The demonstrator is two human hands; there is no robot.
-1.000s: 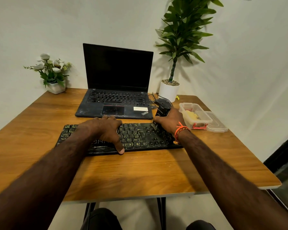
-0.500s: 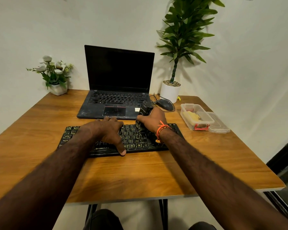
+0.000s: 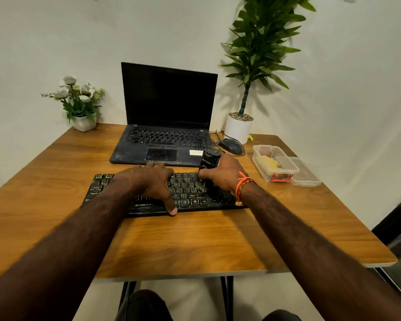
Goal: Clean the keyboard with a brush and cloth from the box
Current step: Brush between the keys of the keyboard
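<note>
From the head view, my left hand (image 3: 152,181) lies flat, fingers spread, pinning the black, yellow-lettered keyboard (image 3: 190,195) directly beneath both hands. My right hand (image 3: 225,174) is closed round the black stubby brush (image 3: 208,162), bristles down on keys between my hands. The keyboard's long axis runs left to right, so I judge the next stroke runs sideways.

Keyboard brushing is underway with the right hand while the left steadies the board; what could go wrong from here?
1. The brush is a bulky black tool gripped by the right hand; its bristles are on the right-centre keys, so pressing hard could pop a keycap.
2. The left hand covers the middle of the keyboard, so those keys may be missed.
3. Loosened dust could land on the open laptop just behind.
</note>
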